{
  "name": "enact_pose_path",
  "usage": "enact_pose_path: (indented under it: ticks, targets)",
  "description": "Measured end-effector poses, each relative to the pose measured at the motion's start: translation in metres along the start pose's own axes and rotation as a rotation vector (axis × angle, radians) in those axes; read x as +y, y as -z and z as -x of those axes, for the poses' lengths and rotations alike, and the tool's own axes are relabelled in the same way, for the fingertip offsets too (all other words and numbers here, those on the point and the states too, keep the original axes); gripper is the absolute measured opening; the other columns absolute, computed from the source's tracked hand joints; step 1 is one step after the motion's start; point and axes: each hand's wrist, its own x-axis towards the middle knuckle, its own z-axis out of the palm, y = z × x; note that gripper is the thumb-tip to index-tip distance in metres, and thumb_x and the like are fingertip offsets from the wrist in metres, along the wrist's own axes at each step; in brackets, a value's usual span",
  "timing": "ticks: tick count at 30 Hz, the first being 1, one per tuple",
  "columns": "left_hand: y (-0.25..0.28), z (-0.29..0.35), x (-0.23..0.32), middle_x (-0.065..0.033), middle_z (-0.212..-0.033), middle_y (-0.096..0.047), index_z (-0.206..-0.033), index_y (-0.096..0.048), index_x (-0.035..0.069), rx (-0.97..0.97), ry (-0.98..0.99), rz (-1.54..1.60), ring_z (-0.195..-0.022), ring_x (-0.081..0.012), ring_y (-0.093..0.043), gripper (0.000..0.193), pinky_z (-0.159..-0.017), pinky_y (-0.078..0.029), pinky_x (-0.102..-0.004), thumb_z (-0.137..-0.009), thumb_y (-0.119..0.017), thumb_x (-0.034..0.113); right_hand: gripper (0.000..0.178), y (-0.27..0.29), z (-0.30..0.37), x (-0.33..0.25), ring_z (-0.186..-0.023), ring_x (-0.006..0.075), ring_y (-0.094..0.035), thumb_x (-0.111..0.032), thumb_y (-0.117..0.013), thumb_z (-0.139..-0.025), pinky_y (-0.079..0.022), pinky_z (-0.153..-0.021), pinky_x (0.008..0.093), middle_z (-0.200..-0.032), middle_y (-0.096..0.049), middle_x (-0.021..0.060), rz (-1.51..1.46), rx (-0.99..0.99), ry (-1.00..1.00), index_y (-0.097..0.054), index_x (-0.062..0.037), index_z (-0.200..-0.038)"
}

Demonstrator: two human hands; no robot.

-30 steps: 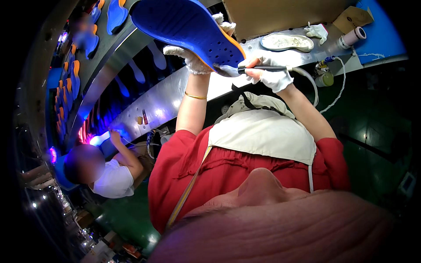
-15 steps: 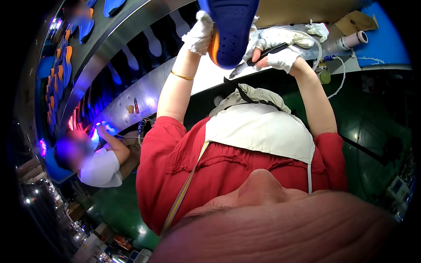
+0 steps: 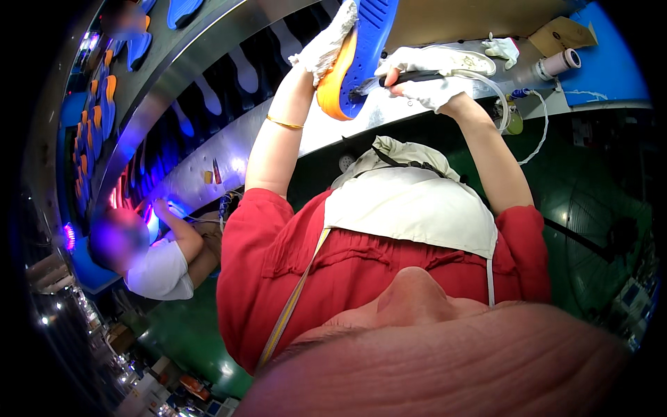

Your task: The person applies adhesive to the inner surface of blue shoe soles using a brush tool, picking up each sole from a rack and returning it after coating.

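Note:
My left hand (image 3: 332, 46), in a white glove, is closed on the edge of a blue insole (image 3: 369, 43) with an orange heel rim. The insole is held up above the bench, tilted so that its orange side shows. My right hand (image 3: 425, 85), in a white glove with bare fingertips, grips a black-handled brush (image 3: 410, 78). Its bristles are against the blue surface near the heel end. A clear tube (image 3: 497, 86) loops from near the brush handle. Behind my right hand, a pale shoe-shaped piece (image 3: 467, 61) lies on the bench.
A white glove (image 3: 501, 48), a pinkish cylinder (image 3: 560, 62) and brown cardboard (image 3: 564, 36) lie at the back right. On the left, a curved metal-edged conveyor (image 3: 142, 104) carries several blue-and-orange insoles. A co-worker in a white shirt (image 3: 161, 270) sits at the left under bluish light.
The insole has turned in my left hand and shows more of its orange side. The brush has moved from beside the heel end onto the blue surface.

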Motion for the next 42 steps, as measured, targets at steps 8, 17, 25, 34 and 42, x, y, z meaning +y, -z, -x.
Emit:
enact_pose_path:
  ticks: [8, 17, 25, 34, 42]
  targets:
    - [0.012, -0.001, -0.007, -0.0107, -0.103, -0.063, -0.122, -0.052, 0.004, 0.296, 0.094, -0.245, -0.086, -0.0173, -0.064, 0.059, -0.073, -0.054, -0.0273, -0.087, -0.053, 0.051, 0.012, 0.012, -0.007, -0.002, -0.079, 0.0132, -0.059, 0.001, -0.066, -0.072, -0.048, -0.073, 0.0255, -0.082, -0.060, 0.0044, 0.047, 0.024, 0.134, -0.061, -0.0053, -0.082]
    - [0.008, 0.019, 0.007, -0.0099, -0.109, -0.061, -0.122, -0.050, 0.005, 0.095, -0.243, 0.032, -0.093, -0.0243, -0.063, 0.068, -0.081, -0.053, -0.0344, -0.081, -0.054, 0.059, 0.012, 0.036, 0.003, -0.017, -0.072, 0.0138, -0.059, -0.007, -0.067, -0.074, -0.048, -0.066, 0.0266, -0.083, -0.059, 0.0059, -0.080, -0.038, 0.165, -0.059, -0.0022, -0.081]
    - [0.047, 0.054, -0.056, -0.0187, -0.106, -0.062, -0.117, -0.053, -0.002, 0.256, 0.043, 0.597, -0.089, -0.0276, -0.063, 0.069, -0.080, -0.052, -0.0408, -0.087, -0.042, 0.060, 0.020, 0.010, 0.017, 0.007, -0.067, 0.0102, -0.061, -0.011, -0.072, -0.078, -0.047, -0.063, 0.0224, -0.074, -0.063, 0.0049, -0.199, 0.280, 0.190, -0.059, -0.0031, -0.091]
    - [-0.033, 0.028, -0.092, -0.0158, -0.117, -0.057, -0.126, -0.047, 0.002, 0.212, -0.040, 0.541, -0.106, -0.0289, -0.057, 0.072, -0.101, -0.040, -0.0447, -0.081, -0.056, 0.058, 0.013, 0.006, -0.007, 0.016, -0.066, 0.0094, -0.058, -0.009, -0.065, -0.082, -0.047, -0.062, 0.0212, -0.078, -0.062, 0.0051, -0.167, 0.601, 0.235, -0.058, -0.0025, -0.092]
    - [-0.027, 0.021, -0.092, -0.0113, -0.124, -0.050, -0.130, -0.040, 0.010, -0.115, -0.233, 1.038, -0.109, -0.0242, -0.051, 0.072, -0.095, -0.044, -0.0378, -0.083, -0.046, 0.065, 0.023, -0.005, 0.011, 0.010, -0.068, 0.0105, -0.059, -0.007, -0.063, -0.083, -0.048, -0.063, 0.0217, -0.087, -0.060, 0.0087, -0.334, 0.480, 0.397, -0.049, -0.0016, -0.102]
